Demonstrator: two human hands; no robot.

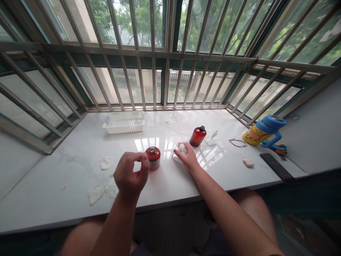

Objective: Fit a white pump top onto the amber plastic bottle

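My left hand hangs just above the white marble sill, its thumb and forefinger pinched into a ring with nothing visible between them. Close to its right stands a small jar with a red top and a pale lower half, and an orange spot shows at its centre. My right hand is down on the sill, its fingers over a crumpled white tissue. Behind that hand stands a red-brown bottle with a black cap.
Steel window bars run along the back of the sill. A white plastic basket sits back left. White tissue scraps lie front left. At the right are a yellow-and-blue cup, a thin loop, a white lump and a black phone.
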